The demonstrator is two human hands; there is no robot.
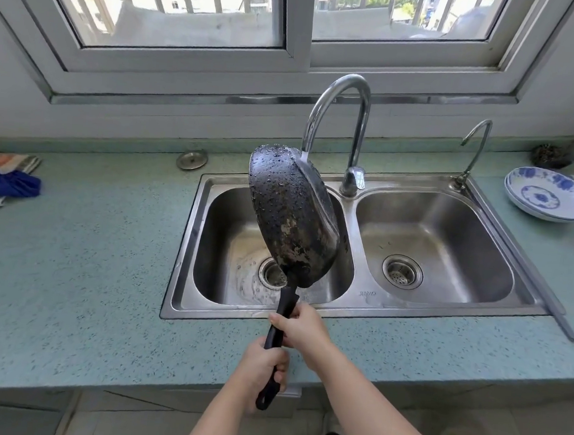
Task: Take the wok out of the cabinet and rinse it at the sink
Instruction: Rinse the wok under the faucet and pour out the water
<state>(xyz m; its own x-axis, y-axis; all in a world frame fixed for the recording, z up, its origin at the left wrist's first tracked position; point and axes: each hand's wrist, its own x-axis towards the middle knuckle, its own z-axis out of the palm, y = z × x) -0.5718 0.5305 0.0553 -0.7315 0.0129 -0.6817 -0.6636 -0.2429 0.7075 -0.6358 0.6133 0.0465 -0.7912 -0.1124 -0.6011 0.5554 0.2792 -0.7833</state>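
Over the sink (408,311), left hand (262,363) and right hand (302,328) clasp wok handle (287,305).

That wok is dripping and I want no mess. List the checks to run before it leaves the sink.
1. Grip: left hand and right hand both hold the handle: ok.
2. Position: wok held over the left basin: ok.
3. Outside drained: beaded with drops, not ok.
4. Water off: tap outlet hidden behind the wok, cannot tell.
5. Inside rinsed: mostly faces away, cannot tell.
6. Clearance: plates well off to the right: ok.
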